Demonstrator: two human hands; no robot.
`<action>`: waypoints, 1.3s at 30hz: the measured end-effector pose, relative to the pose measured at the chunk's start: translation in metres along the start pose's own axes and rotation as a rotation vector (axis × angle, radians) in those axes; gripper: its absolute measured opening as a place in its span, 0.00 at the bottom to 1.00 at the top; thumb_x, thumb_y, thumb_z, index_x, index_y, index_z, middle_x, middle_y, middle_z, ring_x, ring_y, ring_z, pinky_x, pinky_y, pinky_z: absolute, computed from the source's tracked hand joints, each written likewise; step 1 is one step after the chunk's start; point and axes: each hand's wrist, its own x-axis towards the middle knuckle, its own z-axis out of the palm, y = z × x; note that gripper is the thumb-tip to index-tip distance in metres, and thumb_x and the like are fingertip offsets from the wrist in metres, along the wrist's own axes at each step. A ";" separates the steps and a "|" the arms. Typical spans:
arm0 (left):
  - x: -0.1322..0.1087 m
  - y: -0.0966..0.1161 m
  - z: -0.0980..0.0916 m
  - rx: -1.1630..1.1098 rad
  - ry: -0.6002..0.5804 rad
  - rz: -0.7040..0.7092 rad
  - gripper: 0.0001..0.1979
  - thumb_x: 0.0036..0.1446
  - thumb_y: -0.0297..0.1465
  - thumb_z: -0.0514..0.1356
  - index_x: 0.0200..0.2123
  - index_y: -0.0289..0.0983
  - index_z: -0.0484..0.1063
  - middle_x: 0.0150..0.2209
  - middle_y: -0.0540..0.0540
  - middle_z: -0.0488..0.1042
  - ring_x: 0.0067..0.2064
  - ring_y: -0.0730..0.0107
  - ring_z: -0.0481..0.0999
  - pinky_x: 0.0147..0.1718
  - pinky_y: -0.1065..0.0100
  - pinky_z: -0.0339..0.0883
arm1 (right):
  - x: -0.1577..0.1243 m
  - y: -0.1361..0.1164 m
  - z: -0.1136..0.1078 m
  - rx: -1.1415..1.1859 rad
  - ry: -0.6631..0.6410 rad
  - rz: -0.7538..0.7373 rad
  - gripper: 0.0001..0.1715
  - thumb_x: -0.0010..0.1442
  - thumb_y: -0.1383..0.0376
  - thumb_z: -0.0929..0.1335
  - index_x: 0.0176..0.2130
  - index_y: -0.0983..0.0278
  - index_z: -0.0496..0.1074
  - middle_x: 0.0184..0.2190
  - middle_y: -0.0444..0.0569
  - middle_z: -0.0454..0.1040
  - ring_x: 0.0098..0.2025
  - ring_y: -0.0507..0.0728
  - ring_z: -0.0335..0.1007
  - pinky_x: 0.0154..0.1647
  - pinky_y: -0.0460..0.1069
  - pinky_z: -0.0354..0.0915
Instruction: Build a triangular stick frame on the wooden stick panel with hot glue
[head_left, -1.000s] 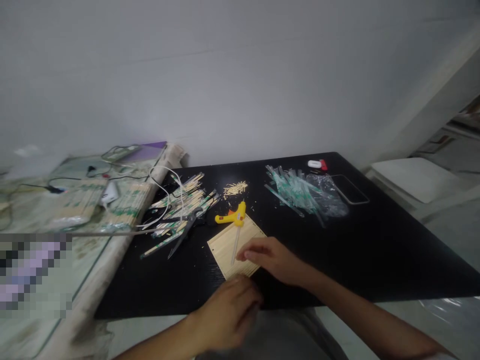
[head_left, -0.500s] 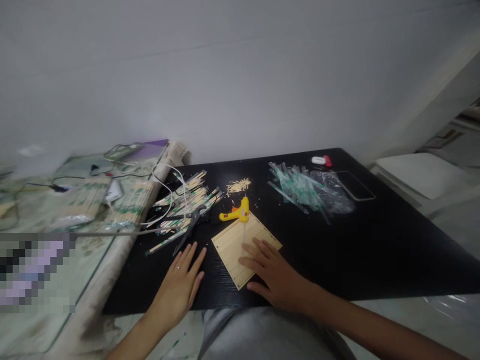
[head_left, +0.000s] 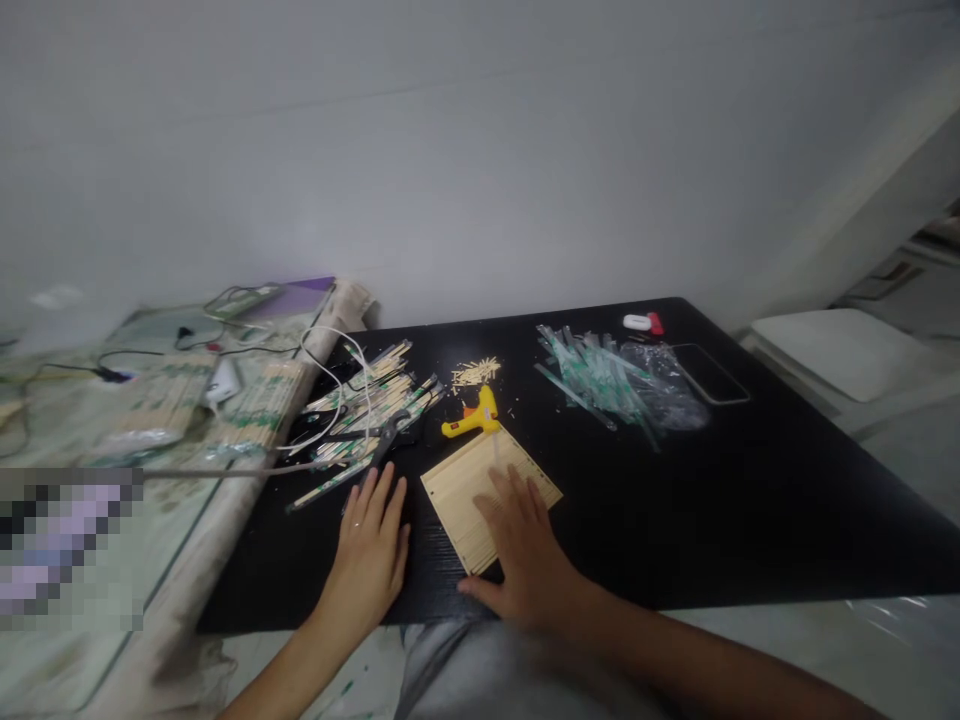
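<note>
A small square panel of glued wooden sticks [head_left: 466,489] lies on the black table [head_left: 750,500] near its front edge. My right hand [head_left: 525,555] lies flat and open on the panel's near right part, fingers stretched out. My left hand [head_left: 371,550] rests open and flat on the table just left of the panel, fingertips close to grey scissors [head_left: 379,452]. A yellow glue gun [head_left: 472,417] lies just behind the panel, with a clear glue stick reaching over the panel.
Wrapped chopsticks [head_left: 367,405] and a white cable are piled at the left. Small stick offcuts [head_left: 474,373] lie behind the glue gun. Empty green-printed wrappers [head_left: 600,378], a phone [head_left: 709,372] and a white-red object [head_left: 640,322] sit at the back right. A cluttered glass-topped table [head_left: 112,420] adjoins on the left.
My left hand rose from below the table edge and now lies flat on the table. My right hand shifted from curled over the panel to flat on it.
</note>
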 end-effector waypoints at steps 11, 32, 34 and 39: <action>0.003 0.078 -0.008 -0.765 -0.097 0.166 0.17 0.66 0.16 0.53 0.49 0.39 0.74 0.60 0.40 0.75 0.58 0.69 0.80 0.57 0.72 0.73 | 0.000 0.005 -0.017 0.053 -0.274 0.042 0.49 0.57 0.59 0.70 0.72 0.70 0.58 0.77 0.66 0.45 0.79 0.78 0.26 0.74 0.75 0.39; -0.022 0.045 -0.017 -0.383 -0.238 0.095 0.23 0.70 0.33 0.58 0.66 0.42 0.64 0.64 0.38 0.72 0.64 0.54 0.73 0.61 0.53 0.71 | -0.004 0.015 -0.022 0.033 -0.252 -0.029 0.43 0.62 0.58 0.69 0.72 0.66 0.59 0.77 0.61 0.46 0.79 0.73 0.31 0.75 0.72 0.42; -0.051 0.019 -0.021 -0.122 -0.230 0.047 0.32 0.69 0.38 0.58 0.73 0.40 0.55 0.69 0.35 0.66 0.69 0.47 0.67 0.64 0.46 0.68 | -0.004 0.014 -0.023 0.038 -0.231 -0.032 0.43 0.62 0.58 0.69 0.72 0.66 0.59 0.77 0.61 0.47 0.79 0.72 0.32 0.76 0.71 0.43; -0.123 -0.051 -0.058 0.318 -0.482 -0.296 0.32 0.66 0.46 0.54 0.63 0.28 0.71 0.63 0.24 0.71 0.66 0.34 0.69 0.56 0.42 0.73 | -0.002 0.011 -0.026 0.050 -0.224 -0.017 0.43 0.61 0.59 0.70 0.70 0.67 0.61 0.76 0.61 0.49 0.79 0.73 0.35 0.76 0.70 0.44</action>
